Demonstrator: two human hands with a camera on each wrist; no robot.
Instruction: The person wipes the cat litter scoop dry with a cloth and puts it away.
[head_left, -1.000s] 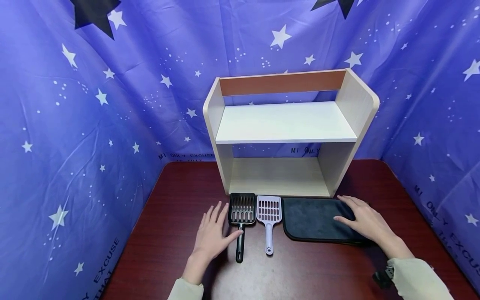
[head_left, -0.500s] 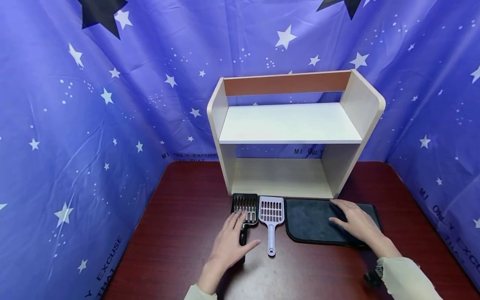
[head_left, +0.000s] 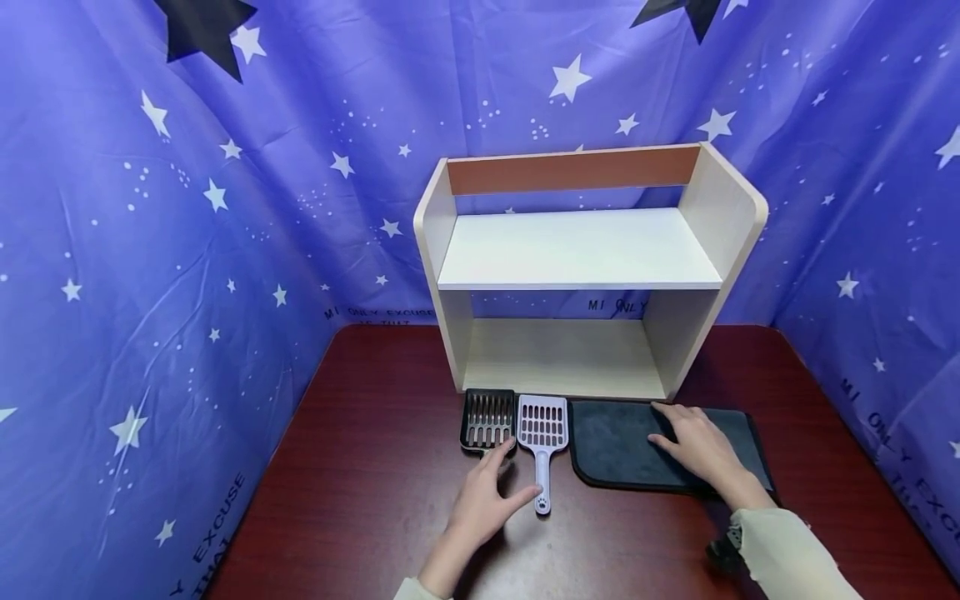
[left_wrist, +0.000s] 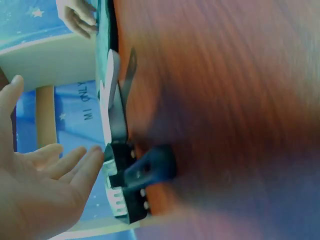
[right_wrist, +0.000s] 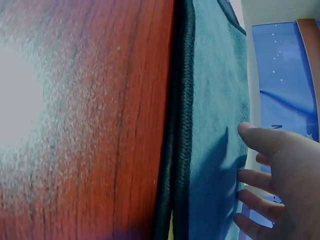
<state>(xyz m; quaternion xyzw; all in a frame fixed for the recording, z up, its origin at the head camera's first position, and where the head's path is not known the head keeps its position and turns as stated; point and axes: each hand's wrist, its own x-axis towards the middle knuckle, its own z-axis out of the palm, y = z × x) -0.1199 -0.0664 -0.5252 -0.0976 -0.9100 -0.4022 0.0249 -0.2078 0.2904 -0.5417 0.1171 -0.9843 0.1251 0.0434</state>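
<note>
Everything lies on the dark red bench (head_left: pixel 360 467), lined up before the shelf unit (head_left: pixel 577 248). The black scoop (head_left: pixel 491 423) sits just in front of the shelf unit's left end, the lilac scoop (head_left: pixel 542 455) just beside it, nearer the middle of the shelf unit's front; the dark mat (head_left: pixel 618 446) runs before the right half and past its right end. The left hand (head_left: pixel 482 500), spread wide and holding nothing, is over the black scoop's handle, its thumb ending by the lilac scoop's handle; whether it touches I cannot tell. The right hand (head_left: pixel 701 450) is loosely spread over the mat, gripping nothing; contact is unclear there too. With the scoops so close together, a grasp for one could well knock the other askew. Pressing on a handle, which in the left wrist view seems to stand off the bench, might tip that scoop's head upward. The mat shows two bound edges, one above the other, so a shallow pinch could catch only the top layer.
</note>
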